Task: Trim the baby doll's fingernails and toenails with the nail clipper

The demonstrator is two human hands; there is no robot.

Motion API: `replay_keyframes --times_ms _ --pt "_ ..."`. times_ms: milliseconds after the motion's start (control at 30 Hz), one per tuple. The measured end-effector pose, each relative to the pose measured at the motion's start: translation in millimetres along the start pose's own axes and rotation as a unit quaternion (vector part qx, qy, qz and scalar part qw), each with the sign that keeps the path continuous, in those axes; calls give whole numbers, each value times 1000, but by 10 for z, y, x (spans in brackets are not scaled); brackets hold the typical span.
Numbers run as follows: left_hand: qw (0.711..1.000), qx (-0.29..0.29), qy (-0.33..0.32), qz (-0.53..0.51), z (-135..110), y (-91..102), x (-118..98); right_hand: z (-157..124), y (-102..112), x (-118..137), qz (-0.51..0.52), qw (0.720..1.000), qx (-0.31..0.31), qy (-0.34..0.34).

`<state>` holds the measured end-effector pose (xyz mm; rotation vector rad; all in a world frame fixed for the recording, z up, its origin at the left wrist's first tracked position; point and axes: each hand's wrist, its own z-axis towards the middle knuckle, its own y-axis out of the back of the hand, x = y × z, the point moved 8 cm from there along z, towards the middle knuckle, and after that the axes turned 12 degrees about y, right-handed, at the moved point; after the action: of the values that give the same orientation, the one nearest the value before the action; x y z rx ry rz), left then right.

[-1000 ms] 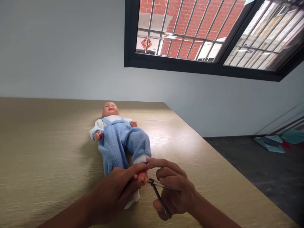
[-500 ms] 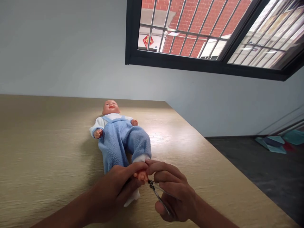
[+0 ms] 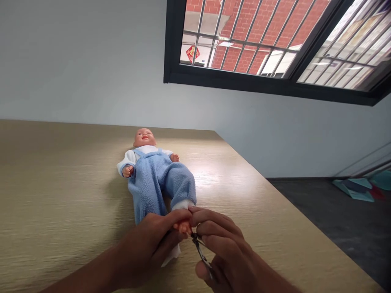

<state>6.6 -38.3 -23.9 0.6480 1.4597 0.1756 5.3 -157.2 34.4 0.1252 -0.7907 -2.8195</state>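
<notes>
A baby doll (image 3: 152,175) in blue fleece overalls and a white shirt lies on its back, head away from me. My left hand (image 3: 149,244) is closed around the doll's bare foot (image 3: 183,227), thumb on top, toes pointing toward me. In my right hand (image 3: 226,244) is a metal nail clipper (image 3: 200,249), its jaws right at the outer toes. My right index fingertip rests by the foot near the white trouser cuff (image 3: 183,204). A white piece of cloth (image 3: 172,255) shows below my left hand; the doll's other foot is hidden.
The pale wooden table (image 3: 67,175) runs to the wall at the back, and its right edge slants toward me. Above it is a dark-framed barred window (image 3: 226,77). Teal folded items (image 3: 356,189) lie on the dark floor at the right.
My right hand has shifted slightly downward and its thumb a little left, so the clipper's handle end shows less. My left hand keeps its hold on the foot. The whole view has shifted slightly.
</notes>
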Motion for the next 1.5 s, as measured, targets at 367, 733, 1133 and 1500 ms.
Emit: replay_keyframes --times_ms 367,733,1133,1500 --pt "1000 11 -6 -9 3 5 -48 -31 29 -51 48 998 -40 -27" --pt "1000 -7 -9 -4 -2 17 -53 -21 19 -101 68 996 -41 -47" --pt "1000 3 -12 17 3 2 -76 -15 2 -104 67 995 -36 -59" --pt "1000 3 -8 16 2 -7 -70 -17 14 -113 76 993 -52 -73"
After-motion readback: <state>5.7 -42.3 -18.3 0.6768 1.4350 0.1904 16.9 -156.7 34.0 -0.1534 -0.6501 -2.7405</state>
